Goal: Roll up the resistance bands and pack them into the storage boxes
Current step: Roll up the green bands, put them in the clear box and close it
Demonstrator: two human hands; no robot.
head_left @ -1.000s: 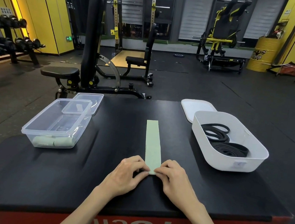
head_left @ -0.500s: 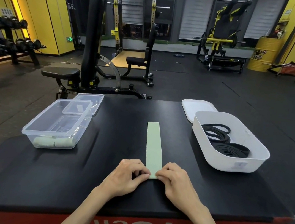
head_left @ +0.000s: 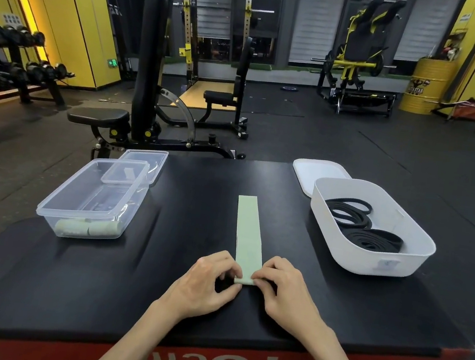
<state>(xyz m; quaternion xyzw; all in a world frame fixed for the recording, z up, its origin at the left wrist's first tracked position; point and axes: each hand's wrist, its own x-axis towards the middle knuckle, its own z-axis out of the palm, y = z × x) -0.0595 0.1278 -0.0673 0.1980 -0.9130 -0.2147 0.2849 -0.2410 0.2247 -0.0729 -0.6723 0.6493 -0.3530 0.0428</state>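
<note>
Head view: rolling has just begun at the near end of the pale green flat resistance band [head_left: 249, 229], lower centre of frame.

The left hand [head_left: 205, 286] and right hand [head_left: 285, 293] each pinch the small first curl. The rest of the strip lies flat on the black padded platform [head_left: 184, 263]. The clear plastic box [head_left: 47, 210], centre left, holds pale green rolls [head_left: 87, 227]. The white plastic tub [head_left: 369, 265], centre right, holds coiled black bands [head_left: 367, 234]. Judged partway: this band remains to roll and box.

clear box [head_left: 90, 197] left, white bin [head_left: 374, 226] right, open mat [head_left: 197, 205] between
</note>
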